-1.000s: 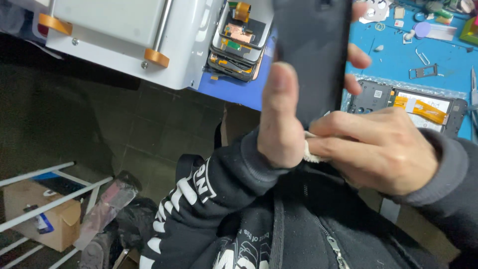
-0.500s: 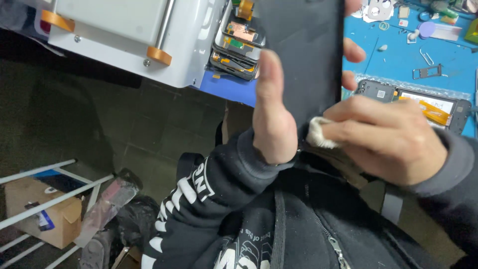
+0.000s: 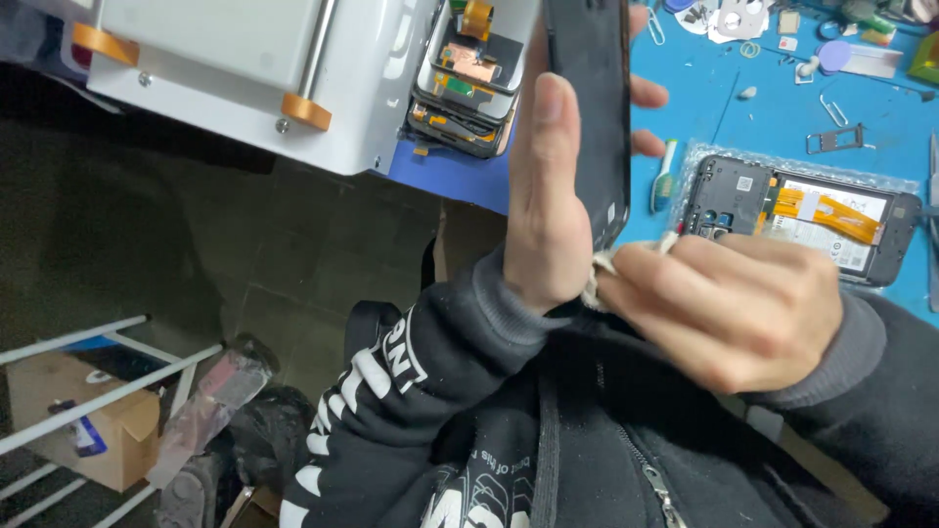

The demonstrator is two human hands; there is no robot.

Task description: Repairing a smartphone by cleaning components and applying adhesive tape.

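My left hand (image 3: 548, 205) holds a dark phone back cover (image 3: 592, 108) upright, thumb along its near edge and fingertips showing behind its right side. My right hand (image 3: 729, 308) is closed around a small white wipe (image 3: 602, 274), which touches the cover's lower corner. Behind my right hand an opened phone body (image 3: 812, 215) with orange flex cables lies on the blue mat (image 3: 743, 127).
A white machine (image 3: 254, 68) with orange clips stands at the top left, with a stack of phone screens (image 3: 469, 88) beside it. Small parts and tools are scattered on the mat's far right. Below the bench are a white rack (image 3: 88, 381) and a cardboard box (image 3: 68, 430).
My right hand with the wipe has slid down from the cover's face to its lower corner. The left hand keeps its hold on the cover.
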